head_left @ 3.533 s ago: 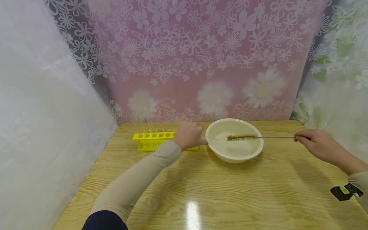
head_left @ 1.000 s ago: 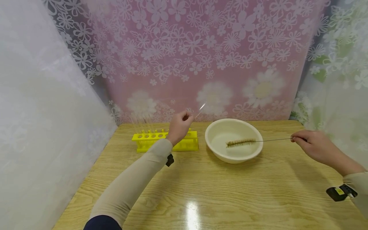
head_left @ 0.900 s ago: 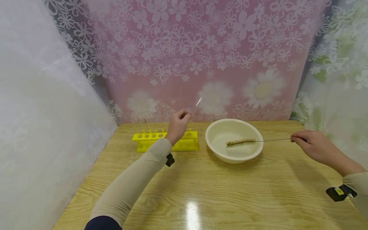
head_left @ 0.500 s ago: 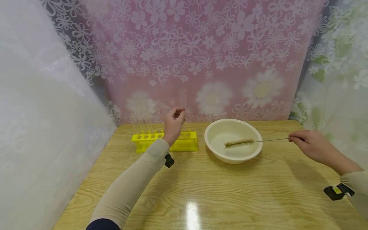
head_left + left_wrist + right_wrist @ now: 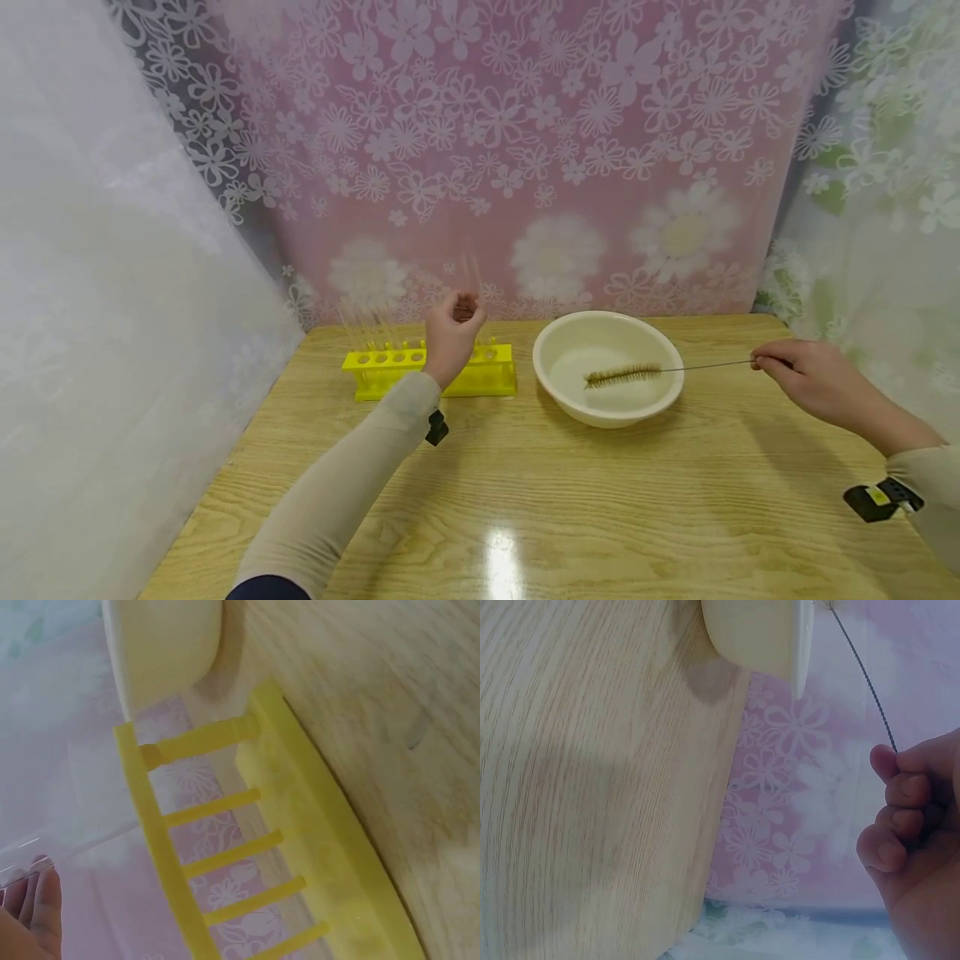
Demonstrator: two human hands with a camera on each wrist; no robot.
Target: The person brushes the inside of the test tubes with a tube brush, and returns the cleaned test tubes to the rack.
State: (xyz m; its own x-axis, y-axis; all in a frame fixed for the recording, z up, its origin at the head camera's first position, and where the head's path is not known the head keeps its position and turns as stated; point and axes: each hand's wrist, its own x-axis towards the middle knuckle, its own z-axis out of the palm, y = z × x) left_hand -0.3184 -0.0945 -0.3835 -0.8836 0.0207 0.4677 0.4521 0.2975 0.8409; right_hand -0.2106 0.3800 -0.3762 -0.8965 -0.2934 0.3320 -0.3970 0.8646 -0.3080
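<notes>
Over the right half of the yellow test tube rack (image 5: 382, 385), my left hand (image 5: 448, 342) pinches a clear test tube (image 5: 472, 271), which points nearly upright in the head view. The left wrist view catches part of that hand (image 5: 37, 915) and of the glass at the rack's far side. My right hand (image 5: 825, 379) holds a test tube brush (image 5: 624, 376) by the end of its thin wire handle. The brown bristles are over the inside of the cream basin (image 5: 607, 421). In the right wrist view the twisted wire (image 5: 862, 671) runs up from thumb and forefinger.
Several clear test tubes (image 5: 367, 321) stand at the left end of the rack. Basin and rack sit side by side near the back edge of the wooden table (image 5: 600, 517). Flowered curtains (image 5: 525, 150) close off the back and both sides.
My left hand has moved left from the basin's rim to above the rack, turning the test tube upright and dipping slightly. The brush has tilted a little, bristles lower.
</notes>
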